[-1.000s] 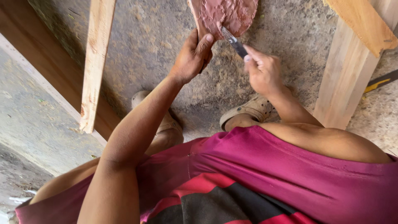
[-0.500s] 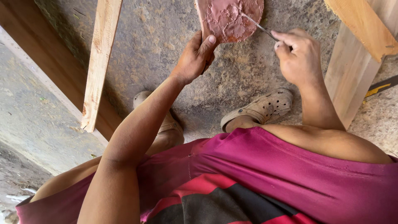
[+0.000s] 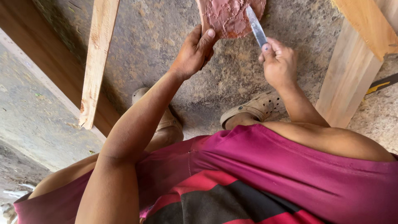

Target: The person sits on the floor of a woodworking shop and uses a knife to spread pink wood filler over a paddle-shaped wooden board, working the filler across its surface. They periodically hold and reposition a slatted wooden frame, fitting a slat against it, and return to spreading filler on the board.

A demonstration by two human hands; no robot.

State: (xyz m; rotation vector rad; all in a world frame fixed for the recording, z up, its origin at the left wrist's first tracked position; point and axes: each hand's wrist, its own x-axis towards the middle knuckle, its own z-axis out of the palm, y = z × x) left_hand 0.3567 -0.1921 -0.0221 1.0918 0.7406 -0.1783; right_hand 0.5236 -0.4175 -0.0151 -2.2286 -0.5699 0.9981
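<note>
Where the frame's top edge cuts it off, a flat slab [image 3: 227, 16] coated in rough, lumpy reddish-brown paste is held up over the ground.

Left hand [image 3: 192, 52]: fingers closed on the slab's lower left edge, thumb pressed flat on its pasted face.

Right hand [image 3: 278, 62]: fingers curled shut around the handle of a narrow metal blade [image 3: 256, 27]; the smooth, grey blade lies slantwise against the slab's right part, tip pointing up.

Ground [image 3: 166, 33]: coarse, mottled grey-brown concrete, pitted, with scattered grit.

Pale wooden plank [image 3: 97, 58]: long, straight, raw-sawn, running down from the top edge left of the left arm, well apart from the slab; its lower end is chipped.

Thicker pale timber [image 3: 352, 70]: at right, beside the right forearm, with a second board crossing above it at the upper corner.

Black and yellow object [image 3: 381, 84]: only partly seen at the right edge, kind not clear.

Tan perforated clogs [image 3: 253, 110]: one under each arm, on the concrete.

Magenta garment [image 3: 290, 166] with red and black bands: fills the lower frame.

Open room: bare concrete lies between plank and timber, below the slab.
</note>
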